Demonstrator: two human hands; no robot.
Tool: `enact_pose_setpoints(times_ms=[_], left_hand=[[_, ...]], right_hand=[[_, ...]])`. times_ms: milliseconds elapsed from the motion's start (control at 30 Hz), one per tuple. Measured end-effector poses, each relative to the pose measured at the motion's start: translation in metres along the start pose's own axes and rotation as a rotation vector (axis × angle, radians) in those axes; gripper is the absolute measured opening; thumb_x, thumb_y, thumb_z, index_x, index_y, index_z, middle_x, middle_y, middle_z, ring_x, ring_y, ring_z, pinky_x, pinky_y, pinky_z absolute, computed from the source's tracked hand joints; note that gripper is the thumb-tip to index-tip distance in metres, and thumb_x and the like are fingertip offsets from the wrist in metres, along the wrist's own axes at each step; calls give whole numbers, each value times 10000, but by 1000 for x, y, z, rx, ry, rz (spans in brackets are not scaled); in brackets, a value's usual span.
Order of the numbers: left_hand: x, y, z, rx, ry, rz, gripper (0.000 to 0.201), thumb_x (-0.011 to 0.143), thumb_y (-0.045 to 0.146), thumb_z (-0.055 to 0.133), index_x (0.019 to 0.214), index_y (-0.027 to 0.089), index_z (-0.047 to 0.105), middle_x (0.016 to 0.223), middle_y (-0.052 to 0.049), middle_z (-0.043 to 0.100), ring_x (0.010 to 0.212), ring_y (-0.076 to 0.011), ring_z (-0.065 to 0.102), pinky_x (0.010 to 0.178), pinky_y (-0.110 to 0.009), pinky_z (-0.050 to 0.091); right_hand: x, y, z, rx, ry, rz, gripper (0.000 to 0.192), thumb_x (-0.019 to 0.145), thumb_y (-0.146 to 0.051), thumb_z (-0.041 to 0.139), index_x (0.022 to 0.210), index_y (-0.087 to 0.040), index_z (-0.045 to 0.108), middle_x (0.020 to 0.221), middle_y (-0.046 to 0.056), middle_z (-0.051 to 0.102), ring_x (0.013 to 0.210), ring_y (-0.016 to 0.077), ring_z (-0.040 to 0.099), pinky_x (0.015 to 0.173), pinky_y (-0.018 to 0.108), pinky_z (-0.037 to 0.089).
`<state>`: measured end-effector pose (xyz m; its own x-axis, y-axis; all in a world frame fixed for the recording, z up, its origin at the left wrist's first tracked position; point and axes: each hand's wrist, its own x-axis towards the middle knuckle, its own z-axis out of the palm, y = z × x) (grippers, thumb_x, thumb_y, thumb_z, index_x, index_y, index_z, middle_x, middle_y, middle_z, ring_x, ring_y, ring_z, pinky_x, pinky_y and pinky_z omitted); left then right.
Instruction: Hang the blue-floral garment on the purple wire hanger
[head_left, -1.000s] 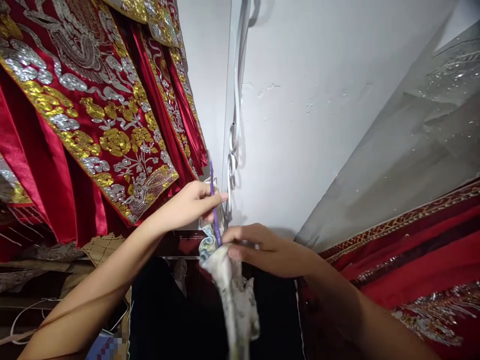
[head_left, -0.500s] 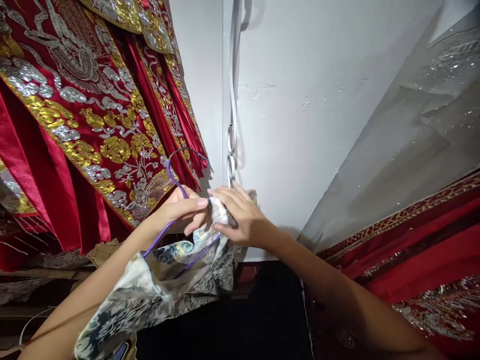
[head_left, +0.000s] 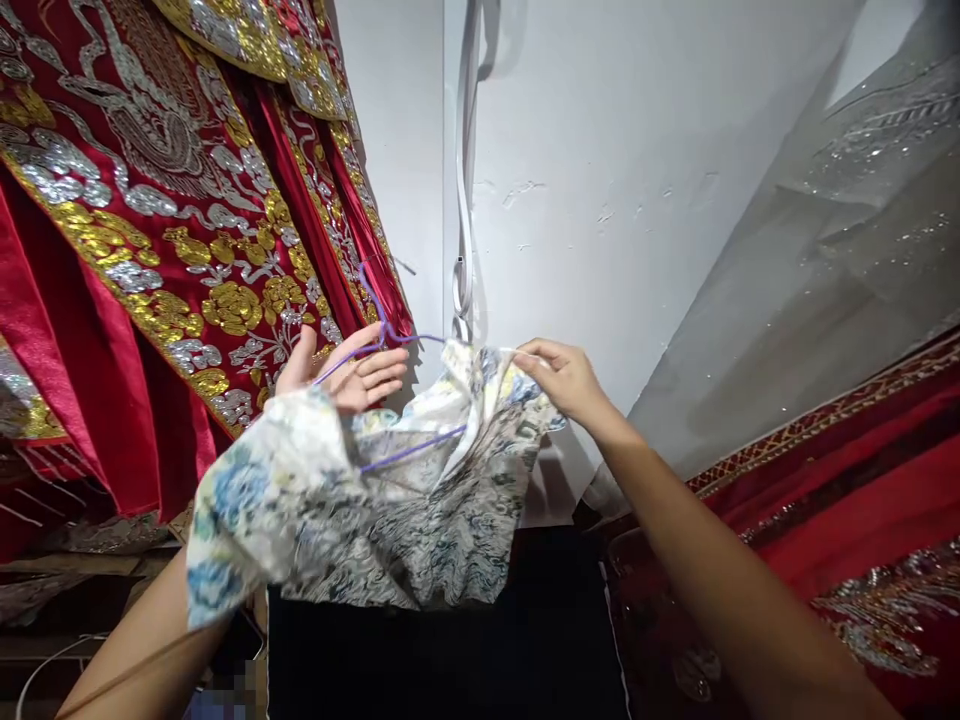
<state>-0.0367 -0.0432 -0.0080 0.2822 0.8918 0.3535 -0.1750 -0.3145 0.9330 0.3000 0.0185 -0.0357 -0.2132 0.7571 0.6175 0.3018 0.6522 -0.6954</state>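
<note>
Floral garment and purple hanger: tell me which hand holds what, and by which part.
The right hand pinches the floral garment at its upper edge. The left hand, fingers spread, supports the purple hanger near its hook.

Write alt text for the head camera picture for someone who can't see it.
Two bare hands hold up a pale floral garment on a purple wire hanger: the left hand is open against the hanger, the right hand pinches the fabric's top edge. Red robes with gold and silver embroidery hang at left, beside a white wall.

Both hands spread a floral garment (head_left: 390, 500) on a purple hanger (head_left: 375, 345).
</note>
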Motion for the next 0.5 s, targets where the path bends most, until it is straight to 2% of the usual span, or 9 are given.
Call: enact_pose_setpoints(times_ms=[133, 233, 300, 367, 433, 500], left_hand=[[-10, -25, -16, 144, 324, 66, 686, 1029, 518, 85, 906, 172, 664, 773, -94, 706, 929, -208, 670, 824, -396, 594], [-34, -53, -13, -34, 402, 43, 693, 990, 625, 228, 986, 140, 723, 886, -127, 746, 1030, -247, 690, 912, -416, 577], [-54, -79, -8, -232, 455, -47, 647, 921, 712, 398, 1062, 176, 732, 985, -134, 765, 1136, -290, 676, 1001, -455, 537], [-74, -109, 0, -323, 514, -147, 701, 823, 789, 516, 1129, 193, 720, 1083, -134, 759, 1209, -315, 645, 1057, -470, 498], [-92, -139, 10, -254, 557, -219, 727, 728, 782, 654, 1131, 181, 719, 1132, -135, 752, 1223, -339, 634, 1070, -477, 486], [-107, -166, 22, -107, 565, -282, 640, 667, 636, 809, 1081, 154, 731, 1128, -137, 756, 1192, -359, 649, 1064, -474, 488]], right_hand=[[15, 15, -30, 79, 292, 19, 336, 773, -532, 763, 806, -198, 733, 816, 58, 715, 780, 220, 646, 720, 334, 505], [12, 22, -44, 121, 402, 40, 301, 751, -504, 790, 796, -212, 734, 812, 57, 712, 759, 220, 642, 695, 340, 512], [1, 25, -45, 105, 421, 50, 289, 782, -494, 769, 824, -209, 738, 814, 51, 707, 746, 208, 633, 697, 334, 510], [-15, 31, -40, 65, 427, 56, 294, 807, -491, 749, 840, -199, 736, 812, 45, 700, 753, 200, 626, 723, 329, 508], [-32, 40, -32, 52, 451, 89, 305, 812, -495, 735, 856, -193, 724, 814, 42, 696, 769, 200, 624, 738, 328, 507], [-50, 50, -22, 77, 500, 130, 318, 831, -500, 696, 921, -195, 705, 865, 55, 701, 814, 215, 632, 738, 334, 510]])
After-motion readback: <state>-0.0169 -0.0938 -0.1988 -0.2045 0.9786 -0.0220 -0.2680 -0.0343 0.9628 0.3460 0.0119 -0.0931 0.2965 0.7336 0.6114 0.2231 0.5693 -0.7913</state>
